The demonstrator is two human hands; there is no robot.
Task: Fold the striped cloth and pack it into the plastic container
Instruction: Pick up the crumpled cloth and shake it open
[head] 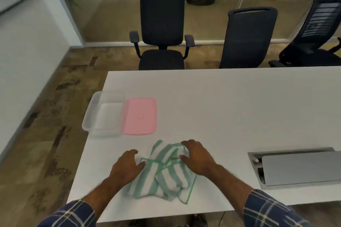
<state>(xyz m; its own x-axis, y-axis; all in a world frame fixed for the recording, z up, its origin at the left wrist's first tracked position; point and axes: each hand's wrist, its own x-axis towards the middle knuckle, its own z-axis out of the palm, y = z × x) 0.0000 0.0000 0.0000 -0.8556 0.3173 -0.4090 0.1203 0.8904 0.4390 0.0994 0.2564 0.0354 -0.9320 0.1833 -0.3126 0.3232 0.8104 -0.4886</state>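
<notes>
Green and white stripes ran across the striped cloth (pixel 166 173), which lay bunched up in a soft, messy heap on the white table (pixel 230 101), close to the near edge. In the head view, the left hand (pixel 125 167) rested on the left side of the heap with its fingers loosely curled and a little spread, and its thumb touched a green edge of the cloth. The right hand (pixel 197 157) lay palm down on the top right part of the heap, fingers spread and bent over the folds. Neither hand was pinching the cloth as far as I could tell; both only lay on it. Both arms wore blue checked sleeves (pixel 273 210). Farther back and to the left, near the table's left edge, sat the clear plastic container (pixel 103 114), open on top, with nothing to see inside. A pink lid (pixel 140 115) lay flat just beside it on the right, touching or almost touching its side. A grey cable box (pixel 295 167) was sunk into the table on the right. Three black chairs (pixel 162 29) stood behind the table.
</notes>
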